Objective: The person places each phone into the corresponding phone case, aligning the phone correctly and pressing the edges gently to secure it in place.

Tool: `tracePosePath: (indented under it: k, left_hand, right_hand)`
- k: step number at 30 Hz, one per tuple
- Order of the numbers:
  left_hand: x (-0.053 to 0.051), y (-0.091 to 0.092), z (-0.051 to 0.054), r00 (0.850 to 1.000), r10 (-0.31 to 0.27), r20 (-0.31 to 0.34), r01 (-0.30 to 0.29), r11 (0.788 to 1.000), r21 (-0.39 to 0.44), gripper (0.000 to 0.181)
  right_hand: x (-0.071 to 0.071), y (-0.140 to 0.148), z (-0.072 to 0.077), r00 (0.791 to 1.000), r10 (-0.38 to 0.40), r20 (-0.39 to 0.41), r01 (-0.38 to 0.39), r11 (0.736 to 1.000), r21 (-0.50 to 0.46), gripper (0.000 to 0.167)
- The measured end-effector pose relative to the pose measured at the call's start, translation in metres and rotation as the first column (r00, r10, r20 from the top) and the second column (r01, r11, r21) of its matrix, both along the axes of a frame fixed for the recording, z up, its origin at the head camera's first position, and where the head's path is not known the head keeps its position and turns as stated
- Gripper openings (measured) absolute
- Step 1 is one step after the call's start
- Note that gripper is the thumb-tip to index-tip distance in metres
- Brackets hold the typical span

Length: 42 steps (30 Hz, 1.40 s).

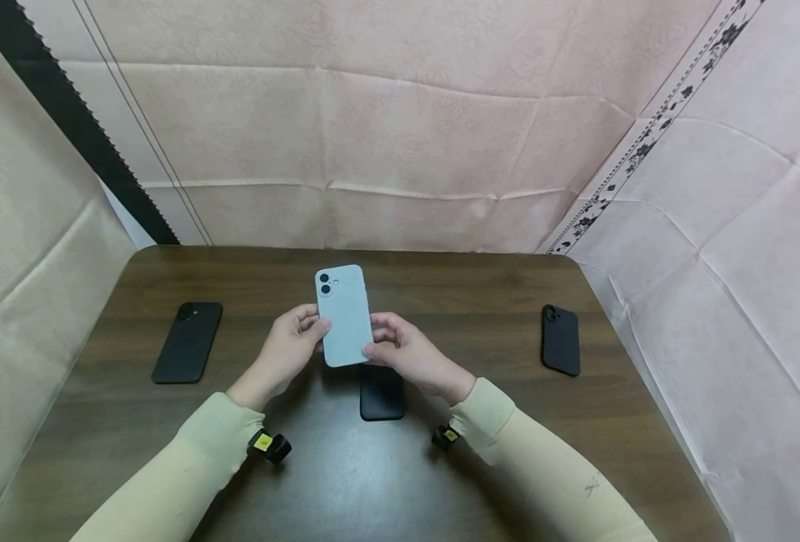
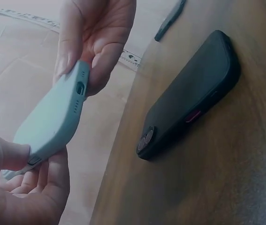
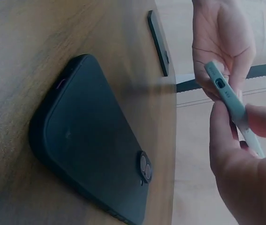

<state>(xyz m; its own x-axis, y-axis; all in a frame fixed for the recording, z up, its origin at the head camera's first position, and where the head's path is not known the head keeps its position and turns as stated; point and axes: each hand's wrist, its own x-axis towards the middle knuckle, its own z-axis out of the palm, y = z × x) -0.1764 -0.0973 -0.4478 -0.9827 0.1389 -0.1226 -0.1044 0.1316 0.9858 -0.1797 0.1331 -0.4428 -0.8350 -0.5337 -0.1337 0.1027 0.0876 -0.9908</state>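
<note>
A light blue phone in a case (image 1: pixel 345 316) is held up over the table, its camera side facing the head view. My left hand (image 1: pixel 286 348) grips its left edge, thumb on the back. On the opposite edge my right hand (image 1: pixel 415 354) pinches the lower corner between thumb and fingers. Both wrist views show the bottom end of the light blue phone (image 2: pixel 53 110) (image 3: pixel 233 105) with its port opening. Below it a black phone (image 1: pixel 382 393) lies on the table, its upper part hidden in the head view; the right wrist view shows its camera side up (image 3: pixel 90 140).
On the wooden table (image 1: pixel 467 286), another black phone (image 1: pixel 188 342) lies at the left and a dark phone (image 1: pixel 561 340) at the right. Pale cloth (image 1: pixel 400 135) hangs behind the table and at both sides.
</note>
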Motion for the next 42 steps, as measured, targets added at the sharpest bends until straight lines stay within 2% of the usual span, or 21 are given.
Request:
tracePosePath:
  k: [4, 8, 11, 16, 20, 24, 28, 36, 42]
  left_hand:
    - [-0.003, -0.001, -0.003, 0.999, -0.007, 0.044, 0.005, 0.999, 0.042, 0.037]
    - [-0.005, -0.002, -0.004, 0.995, -0.02, 0.093, 0.009, 0.994, 0.111, 0.039]
    - [-0.005, -0.004, -0.003, 0.994, -0.031, 0.106, 0.018, 0.992, 0.128, 0.038]
    - [-0.004, -0.005, -0.001, 0.993, -0.065, 0.094, 0.054, 0.992, 0.118, 0.036]
    - [-0.002, -0.003, -0.003, 0.992, -0.091, 0.085, 0.081, 0.991, 0.11, 0.035]
    - [0.001, 0.001, -0.006, 0.989, -0.133, 0.07, 0.128, 0.989, 0.071, 0.036]
    - [0.004, 0.005, -0.007, 0.982, -0.18, 0.057, 0.177, 0.983, 0.045, 0.034]
    - [0.008, 0.007, -0.008, 0.981, -0.191, 0.041, 0.191, 0.982, -0.004, 0.033]
    - [0.009, 0.007, -0.01, 0.982, -0.183, 0.045, 0.184, 0.982, -0.029, 0.027]
  right_hand:
    - [0.0, -0.002, 0.0, 1.0, 0.013, 0.011, -0.012, 0.999, -0.05, 0.044]
    - [0.0, -0.004, 0.0, 1.0, -0.007, 0.003, 0.008, 0.997, -0.074, 0.042]
    - [-0.001, -0.004, -0.001, 1.0, -0.022, -0.002, 0.022, 0.997, -0.075, 0.042]
    - [-0.001, -0.004, -0.001, 0.999, -0.044, 0.021, 0.045, 0.998, -0.04, 0.035]
    - [-0.002, -0.005, 0.0, 0.993, -0.111, 0.038, 0.112, 0.994, -0.014, 0.028]
    - [-0.004, -0.005, 0.004, 0.982, -0.186, 0.022, 0.186, 0.982, -0.011, 0.028]
    - [-0.005, -0.003, 0.008, 0.976, -0.216, -0.006, 0.216, 0.976, 0.0, 0.031]
    - [-0.008, 0.0, 0.008, 0.972, -0.233, -0.016, 0.233, 0.97, 0.065, 0.033]
    - [-0.008, -0.001, 0.006, 0.971, -0.236, 0.03, 0.233, 0.969, 0.082, 0.039]
